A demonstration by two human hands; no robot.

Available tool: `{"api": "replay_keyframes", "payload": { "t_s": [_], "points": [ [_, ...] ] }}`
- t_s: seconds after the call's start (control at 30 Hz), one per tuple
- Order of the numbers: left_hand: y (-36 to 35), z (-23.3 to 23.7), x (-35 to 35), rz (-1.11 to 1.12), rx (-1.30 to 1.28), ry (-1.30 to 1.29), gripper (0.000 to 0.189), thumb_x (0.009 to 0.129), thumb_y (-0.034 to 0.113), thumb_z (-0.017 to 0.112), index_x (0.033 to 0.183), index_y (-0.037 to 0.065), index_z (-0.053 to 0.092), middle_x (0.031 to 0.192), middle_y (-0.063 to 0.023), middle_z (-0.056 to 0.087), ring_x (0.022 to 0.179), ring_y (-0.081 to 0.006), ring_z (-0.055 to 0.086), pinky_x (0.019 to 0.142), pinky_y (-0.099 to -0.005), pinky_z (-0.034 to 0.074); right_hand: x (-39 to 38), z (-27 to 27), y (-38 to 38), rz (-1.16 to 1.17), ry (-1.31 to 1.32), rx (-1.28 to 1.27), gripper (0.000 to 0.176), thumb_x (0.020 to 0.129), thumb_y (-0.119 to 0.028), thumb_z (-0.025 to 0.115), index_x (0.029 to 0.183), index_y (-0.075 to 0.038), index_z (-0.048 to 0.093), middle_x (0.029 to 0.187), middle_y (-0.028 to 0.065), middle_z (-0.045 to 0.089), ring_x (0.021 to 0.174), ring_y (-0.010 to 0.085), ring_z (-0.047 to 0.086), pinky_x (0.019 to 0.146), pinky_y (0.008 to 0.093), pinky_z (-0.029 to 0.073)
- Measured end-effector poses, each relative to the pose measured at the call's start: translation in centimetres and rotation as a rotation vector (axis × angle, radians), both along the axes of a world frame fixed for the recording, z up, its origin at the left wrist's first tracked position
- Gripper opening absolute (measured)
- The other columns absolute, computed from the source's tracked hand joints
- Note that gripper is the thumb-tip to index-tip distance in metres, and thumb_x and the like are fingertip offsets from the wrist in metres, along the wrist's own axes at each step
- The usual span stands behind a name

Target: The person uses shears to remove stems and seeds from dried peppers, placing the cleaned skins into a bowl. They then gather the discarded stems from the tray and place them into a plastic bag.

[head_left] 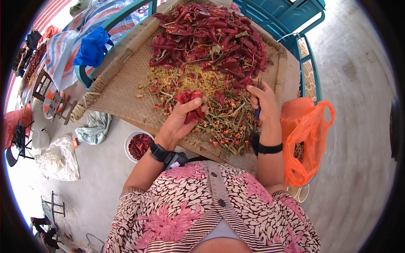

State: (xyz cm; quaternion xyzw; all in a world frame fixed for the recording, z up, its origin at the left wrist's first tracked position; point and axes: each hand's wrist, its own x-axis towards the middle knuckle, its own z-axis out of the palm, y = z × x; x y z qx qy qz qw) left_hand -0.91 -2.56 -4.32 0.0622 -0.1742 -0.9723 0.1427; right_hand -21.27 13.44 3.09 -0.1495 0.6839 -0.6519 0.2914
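My left hand (185,114) is closed around several cut-open dried red chili peppers (190,98), held above the near part of a woven tray (122,90). To its right, my right hand (263,99) is closed on what look like small scissors (257,113); a blue handle shows below the fingers and a dark tip above them, the rest being hidden. Its fingertips are beside the lower edge of a large heap of dried red chilies (211,38). Between and below the hands lie chili stems and caps (230,122), with loose yellow seeds (198,78) behind them.
A white bowl of red chili pieces (140,146) is on the floor at left. An orange plastic bag (301,143) hangs at right by the teal metal frame (310,63). A blue bag (93,47) hangs at left. Stools and plastic sacks (59,158) are further left.
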Motion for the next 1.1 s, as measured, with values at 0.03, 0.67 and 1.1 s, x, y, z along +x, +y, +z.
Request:
{"api": "replay_keyframes", "payload": {
  "t_s": [0.03,0.67,1.1],
  "points": [
    [0.0,-0.1,0.0,-0.008,-0.025,-0.029,0.03,0.086,0.013,0.069,0.112,0.005,0.056,0.096,-0.0043,0.061,0.084,-0.0164,0.058,0.081,-0.0343,0.051,1.0,0.4,0.1,0.032,-0.079,-0.085,0.022,0.083,-0.007,0.069,0.101,-0.005,0.056,0.069,-0.0022,0.053,0.045,0.0042,0.041,0.038,0.02,0.029],
    [0.7,2.0,0.4,0.011,-0.293,-0.025,0.041,0.08,0.008,0.076,0.115,0.006,0.055,0.101,-0.0007,0.062,0.094,-0.0117,0.059,0.082,-0.0257,0.049,11.8,2.4,-2.3,0.174,0.11,-0.026,0.018,0.093,-0.019,0.063,0.103,-0.004,0.061,0.071,-0.0064,0.054,0.051,-0.0008,0.038,0.045,0.0167,0.029],
    [1.5,3.1,0.5,0.133,-0.76,-0.146,0.038,0.082,0.007,0.075,0.114,0.006,0.055,0.103,0.0009,0.062,0.094,-0.0066,0.057,0.082,-0.0235,0.047,11.1,-0.3,-2.6,0.175,0.486,-0.086,0.013,0.089,-0.016,0.069,0.093,-0.004,0.063,0.07,-0.0059,0.055,0.051,0.0001,0.04,0.045,0.0166,0.03]
  ]
}}
